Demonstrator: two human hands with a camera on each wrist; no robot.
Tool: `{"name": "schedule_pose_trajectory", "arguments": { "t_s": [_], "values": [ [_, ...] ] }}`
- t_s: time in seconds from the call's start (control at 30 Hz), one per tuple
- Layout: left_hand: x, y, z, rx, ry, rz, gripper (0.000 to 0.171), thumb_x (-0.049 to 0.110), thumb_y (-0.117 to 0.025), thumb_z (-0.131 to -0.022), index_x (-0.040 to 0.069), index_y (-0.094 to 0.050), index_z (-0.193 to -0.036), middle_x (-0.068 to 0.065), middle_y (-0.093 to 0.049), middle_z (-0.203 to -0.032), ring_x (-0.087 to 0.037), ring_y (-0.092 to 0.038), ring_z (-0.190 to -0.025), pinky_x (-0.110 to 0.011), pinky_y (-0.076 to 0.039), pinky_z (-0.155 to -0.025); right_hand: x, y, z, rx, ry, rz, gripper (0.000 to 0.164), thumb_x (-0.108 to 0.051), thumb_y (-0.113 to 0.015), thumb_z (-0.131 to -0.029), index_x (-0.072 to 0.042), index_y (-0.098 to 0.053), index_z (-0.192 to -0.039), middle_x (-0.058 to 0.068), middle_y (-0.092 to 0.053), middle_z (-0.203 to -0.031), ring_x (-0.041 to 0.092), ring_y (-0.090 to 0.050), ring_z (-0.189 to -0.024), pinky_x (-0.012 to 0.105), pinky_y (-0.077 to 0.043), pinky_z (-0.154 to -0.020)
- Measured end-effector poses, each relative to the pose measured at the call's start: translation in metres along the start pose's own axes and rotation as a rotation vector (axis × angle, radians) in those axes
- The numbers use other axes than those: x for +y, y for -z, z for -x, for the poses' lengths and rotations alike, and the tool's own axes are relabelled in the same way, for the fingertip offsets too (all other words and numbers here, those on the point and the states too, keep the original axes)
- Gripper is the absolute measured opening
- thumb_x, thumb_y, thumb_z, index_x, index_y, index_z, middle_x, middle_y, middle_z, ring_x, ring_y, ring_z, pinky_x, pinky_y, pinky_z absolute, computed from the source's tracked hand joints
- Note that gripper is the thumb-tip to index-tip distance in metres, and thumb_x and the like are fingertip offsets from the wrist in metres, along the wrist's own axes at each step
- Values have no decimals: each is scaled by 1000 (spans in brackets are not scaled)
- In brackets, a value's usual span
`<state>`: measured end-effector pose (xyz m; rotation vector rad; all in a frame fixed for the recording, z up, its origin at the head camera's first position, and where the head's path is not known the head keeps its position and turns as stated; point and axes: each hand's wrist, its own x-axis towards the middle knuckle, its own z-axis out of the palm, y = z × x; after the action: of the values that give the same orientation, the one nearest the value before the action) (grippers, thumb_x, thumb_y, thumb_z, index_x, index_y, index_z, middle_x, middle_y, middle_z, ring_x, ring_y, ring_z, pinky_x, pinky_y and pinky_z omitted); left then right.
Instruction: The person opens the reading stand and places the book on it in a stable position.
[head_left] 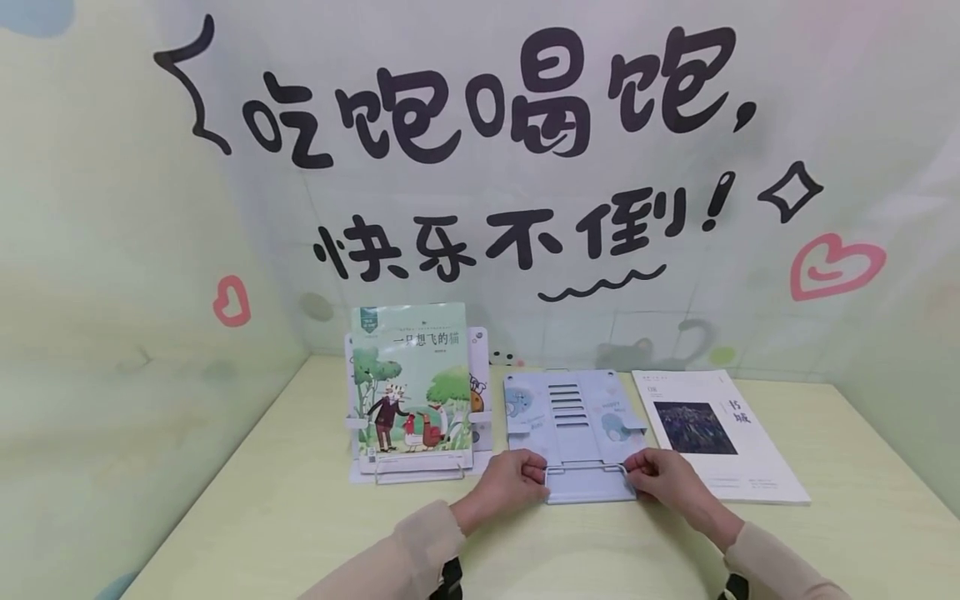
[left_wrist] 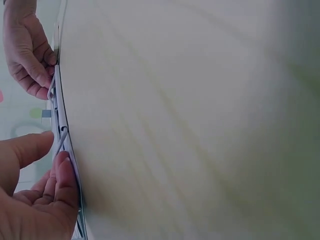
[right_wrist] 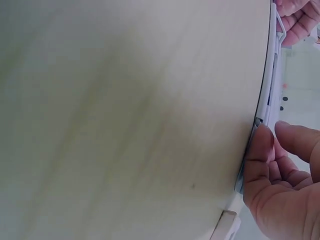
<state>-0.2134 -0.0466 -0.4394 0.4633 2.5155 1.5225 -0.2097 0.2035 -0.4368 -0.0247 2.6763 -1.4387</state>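
Note:
A pale blue book stand (head_left: 567, 442) with slots and cartoon animals lies low on the table, its wire page holder (head_left: 585, 466) across the front. At the wire's left end, my left hand (head_left: 510, 485) grips with curled fingers. My right hand (head_left: 671, 483) grips the other end in the same way. In the left wrist view, the wire (left_wrist: 61, 142) passes between the thumb and forefinger of the left hand (left_wrist: 37, 195). The right wrist view has the forefinger of the right hand (right_wrist: 280, 175) against the stand's front edge; its exact hold on the wire is hidden.
Left of the blue stand, a green picture book (head_left: 412, 392) leans upright on a white book stand (head_left: 480, 400). A white magazine (head_left: 750, 450) with a dark picture lies flat at right. Behind the pale wooden table (head_left: 300, 517) hangs a printed cloth (head_left: 480, 183).

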Motion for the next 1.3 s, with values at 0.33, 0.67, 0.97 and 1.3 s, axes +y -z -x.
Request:
{"name": "schedule_pose_trajectory", "arguments": {
  "t_s": [0.33,0.67,0.97,1.3],
  "values": [
    [-1,-7,-3,25,-1,-57,28,-8,-73,-70,-4,-64,-97,-1,-61,-77,-7,-53,-68,-17,-47,-61,4,2,-1,-14,-26,-71,15,5,-61,-83,11,-61,-97,6,-61,-79,13,-52,-69,21,-49,-57],
    [4,-6,-3,17,-7,-84,29,-10,-71,-69,-5,-63,-97,-2,-61,-76,-8,-52,-67,-18,-46,-60,8,4,-4,-43,-15,-61,19,3,-62,-83,11,-60,-100,6,-60,-81,14,-51,-71,20,-46,-58],
    [7,-7,-1,-2,-10,-157,33,-11,-66,-69,1,-57,-98,1,-54,-77,-8,-48,-68,-19,-42,-61,10,4,-5,-80,3,-60,16,3,-61,-84,10,-57,-98,5,-57,-81,15,-49,-72,21,-45,-58],
    [7,-7,-1,-46,-31,-215,34,-14,-61,-71,5,-54,-99,3,-50,-75,-7,-45,-66,-19,-42,-60,11,6,-1,-144,75,-78,16,5,-60,-81,8,-52,-94,2,-50,-77,10,-46,-69,19,-41,-59]
  ]
}}
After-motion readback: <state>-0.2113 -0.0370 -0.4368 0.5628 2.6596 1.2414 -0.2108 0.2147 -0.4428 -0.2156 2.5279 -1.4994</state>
